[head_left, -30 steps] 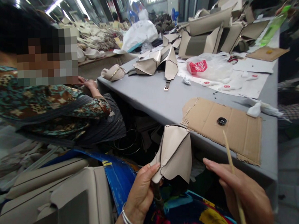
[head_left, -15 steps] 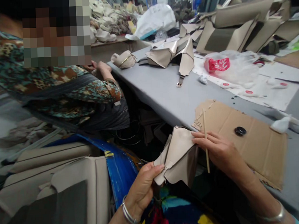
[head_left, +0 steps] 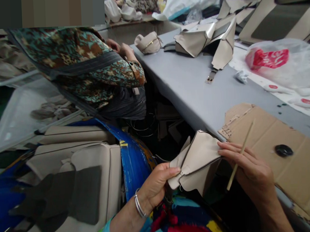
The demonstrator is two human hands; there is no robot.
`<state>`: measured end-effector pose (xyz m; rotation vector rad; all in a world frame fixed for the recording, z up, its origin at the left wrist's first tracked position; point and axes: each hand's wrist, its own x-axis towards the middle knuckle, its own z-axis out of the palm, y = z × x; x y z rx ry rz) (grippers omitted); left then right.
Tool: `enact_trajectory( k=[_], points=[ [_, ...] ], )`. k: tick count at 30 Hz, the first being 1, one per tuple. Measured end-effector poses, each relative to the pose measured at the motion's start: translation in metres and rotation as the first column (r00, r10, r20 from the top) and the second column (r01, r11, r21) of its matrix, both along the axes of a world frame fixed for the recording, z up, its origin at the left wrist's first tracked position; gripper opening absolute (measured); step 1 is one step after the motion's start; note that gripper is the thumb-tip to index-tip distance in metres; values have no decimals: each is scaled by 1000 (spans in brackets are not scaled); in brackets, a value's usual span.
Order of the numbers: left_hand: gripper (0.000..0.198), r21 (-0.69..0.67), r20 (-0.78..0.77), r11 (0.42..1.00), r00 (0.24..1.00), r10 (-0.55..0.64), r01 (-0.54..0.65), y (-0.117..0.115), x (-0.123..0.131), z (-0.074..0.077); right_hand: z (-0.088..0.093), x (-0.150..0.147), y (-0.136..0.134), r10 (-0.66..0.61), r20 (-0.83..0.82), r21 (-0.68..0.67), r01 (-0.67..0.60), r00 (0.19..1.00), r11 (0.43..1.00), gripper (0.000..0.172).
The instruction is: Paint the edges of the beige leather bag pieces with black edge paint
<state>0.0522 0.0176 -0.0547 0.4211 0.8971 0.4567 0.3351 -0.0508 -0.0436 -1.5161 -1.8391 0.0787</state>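
My left hand [head_left: 156, 184] pinches the narrow end of a beige leather bag piece [head_left: 201, 150], thumb on top. The piece has dark edges and folded side panels, and it hangs above my lap. My right hand [head_left: 253, 168] has its fingertips on the far edge of this piece. A thin wooden stick [head_left: 233, 177] is held among the right fingers, slanting up to the right. Below and behind that hand lies a cardboard sheet [head_left: 263, 131] with a small round black object [head_left: 284, 150] on it.
A co-worker in a patterned sleeve [head_left: 122, 73] sits left of the grey table [head_left: 179, 84]. On it are beige bag parts [head_left: 192, 40] with a buckle strap and a plastic bag [head_left: 301, 65]. More bag pieces [head_left: 113, 179] fill a blue container [head_left: 133, 175] at my left.
The view has turned, so most things sit farther right in the picture. The stick has tipped from nearly upright to a slant. Both hands keep their hold.
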Motion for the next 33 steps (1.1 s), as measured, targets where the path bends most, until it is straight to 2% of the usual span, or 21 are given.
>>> enact_trajectory(
  k=[5, 10, 12, 13, 14, 16, 17, 18, 19, 21, 23, 24, 26, 29, 33],
  points=[
    [16, -12, -31, 999, 999, 34, -34, -4, -1, -3, -3, 2, -1, 5, 5, 9, -5, 1000, 1000, 31],
    [25, -20, -44, 999, 999, 25, -26, -4, -4, 0, -4, 0, 0, -20, -5, 15, 20, 1000, 1000, 28],
    [30, 36, -90, 999, 996, 18, -14, -6, -8, 3, -3, -1, 1, -26, -11, 25, 27, 1000, 999, 29],
    [30, 106, -152, 994, 987, 48, -32, -8, -12, 4, -2, -2, 1, -28, -18, 29, 29, 999, 999, 29],
    [29, 209, -241, 976, 964, 117, -67, -12, -17, 6, -2, -2, 1, -30, -26, 35, 31, 999, 999, 29],
    [21, 470, -397, 875, 857, 329, -118, -23, -29, 12, -3, -2, 2, -29, -40, 42, 30, 999, 999, 28],
    [20, 582, -433, 807, 804, 408, -96, -29, -35, 16, -4, -2, 3, -29, -45, 45, 31, 999, 999, 28],
    [24, 659, -450, 751, 779, 437, -41, -37, -41, 21, -5, -2, 3, -31, -50, 45, 33, 998, 998, 27],
    [30, 696, -461, 717, 792, 402, 41, -44, -46, 26, -5, -3, 4, -33, -57, 48, 36, 998, 998, 27],
    [34, 682, -471, 699, 861, 193, 216, -58, -50, 34, -4, -6, 7, -46, -87, 63, 51, 995, 997, 25],
    [25, 618, -449, 720, 893, -7, 316, -67, -47, 37, 0, -13, 10, -67, -110, 81, 77, 992, 994, 23],
    [23, 583, -438, 741, 897, -59, 333, -69, -44, 37, 5, -18, 12, -81, -108, 87, 91, 991, 992, 22],
    [28, 542, -439, 777, 896, -63, 320, -71, -37, 34, 16, -26, 16, -107, -62, 88, 112, 992, 990, 22],
    [26, 556, -434, 790, 901, 12, 258, -66, -30, 31, 37, -35, 23, -145, 13, 65, 143, 989, 988, 20],
    [31, 603, -229, 789, 973, 34, 115, -54, -23, 43, 63, -42, 28, -180, 101, 66, 174, 978, 983, 15]
  ],
)
